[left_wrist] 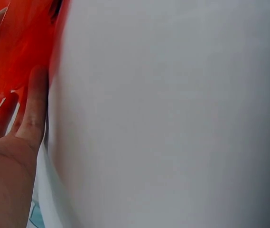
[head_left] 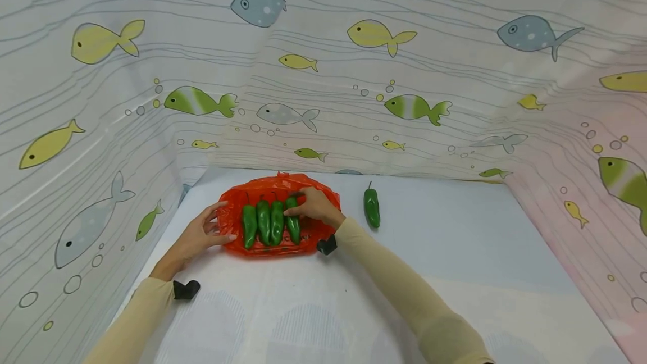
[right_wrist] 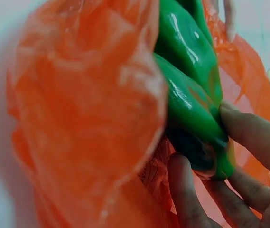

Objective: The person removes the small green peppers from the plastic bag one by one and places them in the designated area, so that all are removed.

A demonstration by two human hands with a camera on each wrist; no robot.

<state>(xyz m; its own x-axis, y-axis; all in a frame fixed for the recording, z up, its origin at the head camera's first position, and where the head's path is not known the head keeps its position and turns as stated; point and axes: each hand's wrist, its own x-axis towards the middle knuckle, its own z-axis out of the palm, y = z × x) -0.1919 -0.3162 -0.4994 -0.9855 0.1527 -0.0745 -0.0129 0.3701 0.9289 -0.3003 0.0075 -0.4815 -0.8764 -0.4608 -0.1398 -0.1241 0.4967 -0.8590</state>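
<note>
Several green peppers (head_left: pixel 263 221) lie side by side in an opened red plastic bag (head_left: pixel 263 184), stems pointing away. My right hand (head_left: pixel 315 206) holds the rightmost pepper (head_left: pixel 293 226) by its upper end. In the right wrist view, the thumb and fingers sit around that glossy pepper (right_wrist: pixel 187 102), with bag film (right_wrist: pixel 92 114) in front. At the bag's left edge, my left hand (head_left: pixel 202 232) touches the plastic, thumb and fingers spread apart. The left wrist view shows its fingers (left_wrist: pixel 32 114) extended against the red film (left_wrist: pixel 25 47).
Another green pepper (head_left: pixel 371 206) lies alone on the white tabletop (head_left: pixel 455 240), right of the bag. Fish-printed sheets (head_left: pixel 323 83) rise behind the table and on both sides. A dark wrist mount (head_left: pixel 186 290) is on the left sleeve, another (head_left: pixel 327 245) on the right.
</note>
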